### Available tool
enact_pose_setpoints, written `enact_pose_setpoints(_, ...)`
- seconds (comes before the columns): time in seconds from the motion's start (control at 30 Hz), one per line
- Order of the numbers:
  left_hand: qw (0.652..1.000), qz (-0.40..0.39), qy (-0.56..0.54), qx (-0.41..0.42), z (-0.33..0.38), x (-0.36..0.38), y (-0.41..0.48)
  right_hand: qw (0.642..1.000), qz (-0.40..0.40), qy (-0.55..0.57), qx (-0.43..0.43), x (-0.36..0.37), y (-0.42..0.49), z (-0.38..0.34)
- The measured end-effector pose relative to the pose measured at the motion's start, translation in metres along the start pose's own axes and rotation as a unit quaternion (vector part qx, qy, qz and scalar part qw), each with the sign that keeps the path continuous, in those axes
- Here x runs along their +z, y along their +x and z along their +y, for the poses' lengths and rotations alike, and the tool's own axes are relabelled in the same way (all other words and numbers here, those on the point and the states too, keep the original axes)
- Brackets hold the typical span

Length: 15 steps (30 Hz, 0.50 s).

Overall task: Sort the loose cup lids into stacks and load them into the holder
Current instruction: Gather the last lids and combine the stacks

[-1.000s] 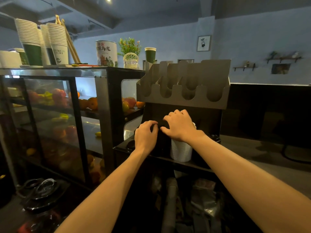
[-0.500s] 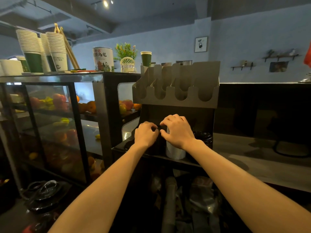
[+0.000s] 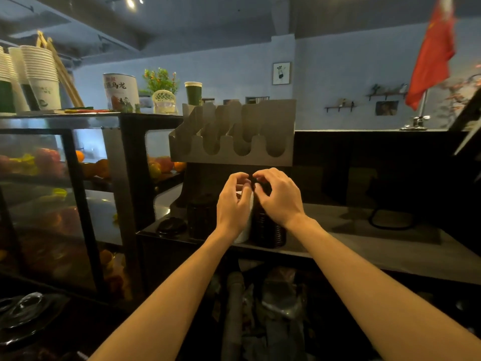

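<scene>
The grey metal lid holder (image 3: 231, 152) with its scalloped slots stands on a dark box just above my hands. Below it, on the counter, a white lid stack (image 3: 243, 231) stands between two black lid stacks, one on the left (image 3: 201, 220) and one on the right (image 3: 268, 230). My left hand (image 3: 233, 201) curls around the top of the white stack. My right hand (image 3: 278, 196) curls over the top of the right black stack. The fingertips of both hands almost meet over a dark lid. A loose black lid (image 3: 171, 226) lies at the left.
A glass display case (image 3: 78, 178) with fruit stands to the left, with paper cup stacks (image 3: 39, 74) and a tea tin (image 3: 119, 92) on top. The grey counter (image 3: 377, 238) runs to the right, with a black cable (image 3: 390, 221) on it. A red flag (image 3: 432, 53) stands at the back right.
Both hands have risen. My right hand has moved off the white stack onto the right black stack, and my left hand has come over to the white stack. The view has shifted right.
</scene>
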State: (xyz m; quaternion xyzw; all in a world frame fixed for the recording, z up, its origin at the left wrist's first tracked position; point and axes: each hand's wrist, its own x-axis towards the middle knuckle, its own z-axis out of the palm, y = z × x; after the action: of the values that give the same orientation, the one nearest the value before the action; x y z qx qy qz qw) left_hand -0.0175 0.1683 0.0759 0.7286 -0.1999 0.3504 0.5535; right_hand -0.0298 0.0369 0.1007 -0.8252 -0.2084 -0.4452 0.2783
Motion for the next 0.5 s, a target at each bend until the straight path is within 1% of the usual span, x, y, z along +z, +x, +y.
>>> enact_pose_setpoints(0.17, 0.997, -0.049, -0.064, -0.007, 0.021, 0.061, -0.022, 0.995, 0.031, -0.017, 0.093, -0.06, -0.031, 0.046)
enact_pose_setpoints(0.37, 0.985, -0.124, -0.116, -0.018, 0.043, 0.136, -0.051, 0.979, 0.025, -0.023, 0.199, -0.127, -0.071, 0.102)
enact_pose_setpoints(0.5, 0.979, -0.161, -0.121, -0.042, 0.045, 0.172, -0.061, 0.967, 0.023, -0.025, 0.253, -0.149, -0.089, 0.133)
